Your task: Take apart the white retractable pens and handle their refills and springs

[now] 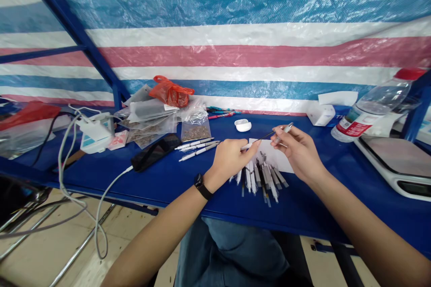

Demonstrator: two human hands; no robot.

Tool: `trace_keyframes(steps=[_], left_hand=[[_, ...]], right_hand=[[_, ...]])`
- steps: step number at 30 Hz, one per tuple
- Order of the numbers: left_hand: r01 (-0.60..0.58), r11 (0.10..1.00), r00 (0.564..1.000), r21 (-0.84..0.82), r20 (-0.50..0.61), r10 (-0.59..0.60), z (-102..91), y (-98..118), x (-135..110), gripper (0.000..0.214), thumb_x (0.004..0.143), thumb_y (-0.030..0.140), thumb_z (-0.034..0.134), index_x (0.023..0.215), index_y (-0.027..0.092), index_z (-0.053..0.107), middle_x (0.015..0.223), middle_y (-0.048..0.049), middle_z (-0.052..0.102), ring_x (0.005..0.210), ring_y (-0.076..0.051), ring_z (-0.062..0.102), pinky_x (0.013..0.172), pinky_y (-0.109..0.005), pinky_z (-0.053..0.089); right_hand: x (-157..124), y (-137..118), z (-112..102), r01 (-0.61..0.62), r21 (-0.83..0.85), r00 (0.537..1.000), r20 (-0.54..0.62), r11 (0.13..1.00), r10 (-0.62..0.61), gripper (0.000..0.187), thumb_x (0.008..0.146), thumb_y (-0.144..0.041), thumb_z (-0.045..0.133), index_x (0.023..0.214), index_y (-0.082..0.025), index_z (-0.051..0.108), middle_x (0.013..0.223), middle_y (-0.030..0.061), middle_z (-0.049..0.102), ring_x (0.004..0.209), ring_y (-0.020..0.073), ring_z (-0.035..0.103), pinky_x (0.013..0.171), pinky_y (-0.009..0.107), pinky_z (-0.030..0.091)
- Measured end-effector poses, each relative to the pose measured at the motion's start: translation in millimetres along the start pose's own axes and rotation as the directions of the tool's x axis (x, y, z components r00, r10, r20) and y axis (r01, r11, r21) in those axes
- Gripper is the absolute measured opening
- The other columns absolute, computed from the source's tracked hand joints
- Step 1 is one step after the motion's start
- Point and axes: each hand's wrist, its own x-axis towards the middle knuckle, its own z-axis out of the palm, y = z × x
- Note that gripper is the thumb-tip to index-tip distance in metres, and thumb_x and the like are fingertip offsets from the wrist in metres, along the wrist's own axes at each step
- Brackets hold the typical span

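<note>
My left hand (230,157), wearing a black watch, pinches a white pen barrel (247,146). From it a thin dark refill (266,136) points toward my right hand (298,150). My right fingers are closed on a grey-white pen part (288,127), close to the refill's far end; whether the two touch I cannot tell. Below both hands lies a loose pile of pen parts and clear sleeves (261,177), partly over a white paper sheet (286,161). Left of my left hand, several white pens (198,148) rest side by side on the blue table (161,188).
A black phone (156,151) with a white cable lies left. Behind it are plastic bags (151,119), a red bag (171,92) and coloured pens (222,113). A white earbud case (243,125) stands mid-table. At right are a bottle (368,114) and a scale (397,161).
</note>
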Motion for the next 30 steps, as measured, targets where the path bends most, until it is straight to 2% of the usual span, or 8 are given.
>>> trace_keyframes(steps=[4,7,11,15,18,22,26,30], left_hand=[[-0.026,1.0,0.999,-0.007,0.036,0.026,1.4,-0.6,-0.4,0.059,0.097,0.057,0.044,0.056,0.02,0.022,0.046,0.0029,0.027,0.046,-0.011,0.024,0.054,-0.03,0.014],[0.0,1.0,1.0,0.006,0.003,0.0,0.4,-1.2,-0.7,0.058,0.097,0.056,0.047,0.058,0.021,0.024,0.048,0.0028,0.031,0.047,-0.012,0.03,0.054,-0.03,0.015],[0.035,0.999,0.998,-0.007,-0.043,-0.035,-3.2,-1.6,-0.5,0.041,0.101,0.046,0.048,0.071,0.022,0.038,0.055,0.0041,0.04,0.051,-0.014,0.042,0.055,-0.027,0.021],[0.059,0.997,0.998,0.051,0.023,-0.06,-5.2,-1.8,0.0,0.024,0.104,0.036,0.046,0.084,0.022,0.048,0.059,0.0038,0.045,0.057,-0.017,0.05,0.056,-0.027,0.022],[0.069,0.993,0.997,0.097,0.037,-0.073,-6.1,-2.3,0.8,0.03,0.103,0.035,0.047,0.077,0.021,0.045,0.062,0.002,0.049,0.059,-0.017,0.051,0.057,-0.028,0.023],[0.089,0.991,0.996,0.096,0.019,-0.091,-10.1,-5.1,3.7,0.037,0.101,0.034,0.049,0.068,0.02,0.04,0.065,0.0012,0.05,0.061,-0.015,0.05,0.06,-0.028,0.026],[0.132,0.984,0.974,0.117,0.166,-0.151,-17.7,-13.8,9.6,0.043,0.098,0.034,0.052,0.061,0.02,0.035,0.058,0.0018,0.046,0.057,-0.015,0.044,0.058,-0.029,0.024],[0.143,0.975,0.923,0.167,0.334,-0.193,-28.7,-26.7,16.2,0.044,0.095,0.034,0.054,0.056,0.02,0.039,0.052,0.0017,0.046,0.052,-0.014,0.044,0.055,-0.029,0.025]], right_hand=[[2.3,-0.5,1.2,0.021,0.007,0.997,-0.077,1.0,-0.02,0.052,0.042,-0.059,0.095,0.068,-0.021,0.069,0.065,-0.0015,0.065,0.06,0.0118,0.059,0.06,0.026,0.048],[6.9,-1.8,-2.7,0.08,0.038,0.977,-0.201,0.996,-0.071,0.053,0.04,-0.058,0.096,0.062,-0.021,0.065,0.063,-0.0022,0.063,0.059,0.0106,0.057,0.059,0.024,0.047],[13.5,-4.4,-12.3,0.126,0.077,0.943,-0.318,0.989,-0.095,0.054,0.037,-0.054,0.098,0.059,-0.02,0.062,0.058,-0.0037,0.057,0.061,0.0096,0.055,0.058,0.021,0.047],[11.5,-4.5,-13.8,0.022,-0.01,0.984,-0.175,1.0,-0.024,0.05,0.044,-0.054,0.096,0.063,-0.02,0.064,0.06,-0.0028,0.057,0.057,0.0096,0.052,0.056,0.023,0.046],[5.3,-3.3,-9.2,-0.053,-0.09,0.998,-0.041,0.995,0.049,0.051,0.048,-0.057,0.094,0.065,-0.019,0.064,0.06,-0.0028,0.056,0.057,0.01,0.05,0.057,0.025,0.046],[-1.0,-1.8,-5.9,-0.091,-0.187,0.993,0.051,0.978,0.102,0.055,0.049,-0.063,0.092,0.062,-0.019,0.063,0.058,-0.0024,0.054,0.058,0.0113,0.05,0.058,0.026,0.044],[-2.7,3.3,-8.1,0.027,-0.378,0.987,0.156,0.925,0.035,0.053,0.065,-0.065,0.083,0.057,-0.019,0.059,0.055,-0.0019,0.052,0.054,0.0116,0.048,0.056,0.027,0.04],[-2.5,11.3,-9.2,0.137,-0.523,0.97,0.242,0.842,-0.007,0.056,0.081,-0.064,0.069,0.054,-0.02,0.049,0.051,-0.002,0.048,0.05,0.0117,0.044,0.052,0.027,0.035]])
